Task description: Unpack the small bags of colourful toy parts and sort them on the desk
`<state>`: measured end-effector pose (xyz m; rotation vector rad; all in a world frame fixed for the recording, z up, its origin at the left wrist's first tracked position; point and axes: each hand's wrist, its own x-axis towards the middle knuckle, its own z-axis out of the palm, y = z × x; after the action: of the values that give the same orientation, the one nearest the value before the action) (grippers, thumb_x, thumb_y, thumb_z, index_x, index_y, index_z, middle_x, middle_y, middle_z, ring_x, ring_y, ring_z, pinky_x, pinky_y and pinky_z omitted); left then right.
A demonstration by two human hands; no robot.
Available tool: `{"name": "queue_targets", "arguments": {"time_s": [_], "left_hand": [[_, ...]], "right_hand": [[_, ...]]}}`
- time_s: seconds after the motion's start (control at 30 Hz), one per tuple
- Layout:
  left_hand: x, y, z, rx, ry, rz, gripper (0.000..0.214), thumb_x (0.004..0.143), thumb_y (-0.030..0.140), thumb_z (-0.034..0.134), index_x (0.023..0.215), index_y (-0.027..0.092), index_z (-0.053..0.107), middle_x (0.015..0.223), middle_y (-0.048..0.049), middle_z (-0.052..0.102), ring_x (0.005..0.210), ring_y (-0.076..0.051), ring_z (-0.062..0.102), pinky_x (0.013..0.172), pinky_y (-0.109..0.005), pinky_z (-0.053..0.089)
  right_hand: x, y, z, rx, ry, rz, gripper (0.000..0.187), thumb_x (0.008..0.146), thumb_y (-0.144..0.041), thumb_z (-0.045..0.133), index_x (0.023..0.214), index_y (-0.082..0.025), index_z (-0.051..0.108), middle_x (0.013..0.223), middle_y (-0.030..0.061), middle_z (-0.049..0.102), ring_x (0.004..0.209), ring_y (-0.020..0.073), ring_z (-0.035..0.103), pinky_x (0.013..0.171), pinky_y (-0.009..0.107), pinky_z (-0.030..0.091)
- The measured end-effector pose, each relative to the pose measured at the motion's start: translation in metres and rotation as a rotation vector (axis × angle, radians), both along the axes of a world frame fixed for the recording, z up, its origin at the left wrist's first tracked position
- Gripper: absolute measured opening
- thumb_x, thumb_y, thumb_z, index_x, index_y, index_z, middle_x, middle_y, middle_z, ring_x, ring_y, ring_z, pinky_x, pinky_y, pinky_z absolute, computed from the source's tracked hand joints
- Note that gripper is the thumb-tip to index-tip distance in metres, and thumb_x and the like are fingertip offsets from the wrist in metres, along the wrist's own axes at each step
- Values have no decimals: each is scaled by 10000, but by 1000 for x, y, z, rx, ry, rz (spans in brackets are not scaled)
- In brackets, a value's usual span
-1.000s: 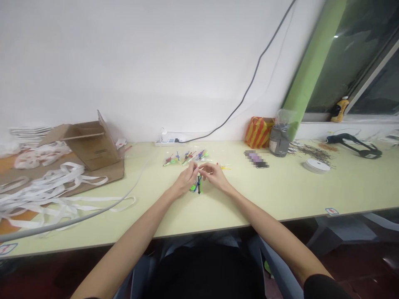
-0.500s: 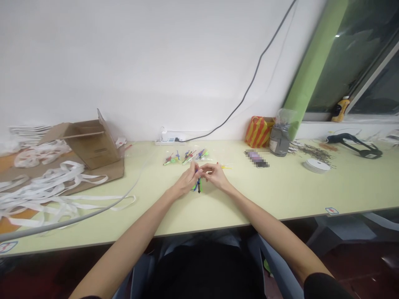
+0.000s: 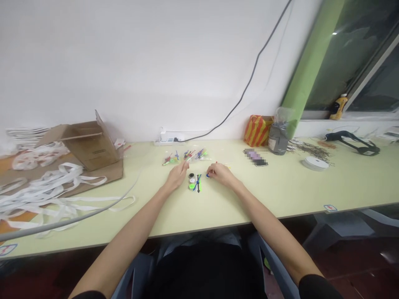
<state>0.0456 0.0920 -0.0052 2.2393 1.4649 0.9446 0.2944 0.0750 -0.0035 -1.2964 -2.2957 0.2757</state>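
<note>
My left hand (image 3: 177,175) rests on the pale green table (image 3: 280,191), fingers stretched forward toward a row of small colourful plastic pieces (image 3: 186,156). My right hand (image 3: 220,173) lies curled to the right, its fingertips pinched on a small blue piece (image 3: 207,175). Between the hands sits a little pile of parts (image 3: 195,182): green, blue and black bits with a small dark ring. A thin yellow stick (image 3: 227,165) lies just beyond the right hand.
A tipped cardboard box (image 3: 87,143) and loose white straps (image 3: 52,187) fill the left side. A power strip (image 3: 170,139) lies by the wall. A striped bag (image 3: 257,131), a grey jar (image 3: 278,139), a white tape roll (image 3: 315,163) stand to the right.
The hands, held together over the little pile, have drawn apart; the left has moved left and forward, the right stays low with a blue piece. The pile now shows.
</note>
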Motion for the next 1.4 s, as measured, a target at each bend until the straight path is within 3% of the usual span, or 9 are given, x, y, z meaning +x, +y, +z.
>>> {"name": "queue_targets", "arguments": {"time_s": [0.53, 0.77, 0.87, 0.97, 1.1, 1.23, 1.4], "left_hand": [[5, -3, 2, -13, 101, -40, 435, 1025, 503, 218, 981, 234, 557, 729, -19, 610, 748, -226, 606, 683, -294, 369], [5, -1, 0, -8, 118, -45, 448, 1020, 516, 209, 993, 233, 555, 747, -30, 617, 749, -234, 602, 682, -304, 368], [6, -1, -1, -4, 137, -47, 457, 1020, 520, 199, 1009, 233, 556, 732, -28, 608, 754, -239, 610, 685, -304, 374], [6, -1, -1, -11, 146, -42, 466, 1021, 522, 190, 1032, 234, 556, 732, -27, 609, 755, -244, 617, 682, -304, 379], [7, -3, 1, 0, 124, -51, 469, 1020, 526, 199, 1043, 228, 561, 741, -33, 617, 788, -253, 627, 697, -308, 386], [8, -4, 2, 3, 134, -40, 465, 1023, 526, 203, 1047, 227, 558, 790, -50, 648, 826, -262, 638, 704, -309, 388], [7, -3, 0, -1, 137, -41, 467, 1019, 538, 202, 1051, 230, 552, 817, -56, 663, 836, -266, 642, 709, -309, 392]], "right_hand": [[-18, -7, -7, 22, 122, 33, 222, 866, -41, 581, 991, -180, 699, 883, 31, 689, 754, 135, 598, 736, 242, 416], [7, 1, 1, 101, 157, -176, 211, 897, -72, 549, 978, -183, 708, 924, 47, 679, 746, 143, 592, 696, 254, 408], [10, 2, -1, 67, 189, -99, 159, 919, -151, 598, 1018, -185, 718, 935, 49, 656, 743, 134, 590, 725, 257, 428], [-2, -1, -6, 75, 174, 46, 180, 914, -215, 658, 1080, -199, 727, 1020, 73, 628, 885, 167, 598, 806, 286, 439], [-22, -5, -12, 149, 144, 134, 153, 917, -243, 669, 1048, -219, 746, 1080, 92, 590, 1042, 218, 548, 894, 331, 420], [-26, -6, -13, 178, 126, 163, 106, 918, -233, 666, 979, -215, 752, 1074, 87, 587, 1037, 218, 526, 917, 343, 404], [-20, -3, -12, 148, 79, 100, 71, 891, -168, 683, 933, -184, 738, 1010, 86, 610, 1008, 223, 537, 910, 352, 395]]}}
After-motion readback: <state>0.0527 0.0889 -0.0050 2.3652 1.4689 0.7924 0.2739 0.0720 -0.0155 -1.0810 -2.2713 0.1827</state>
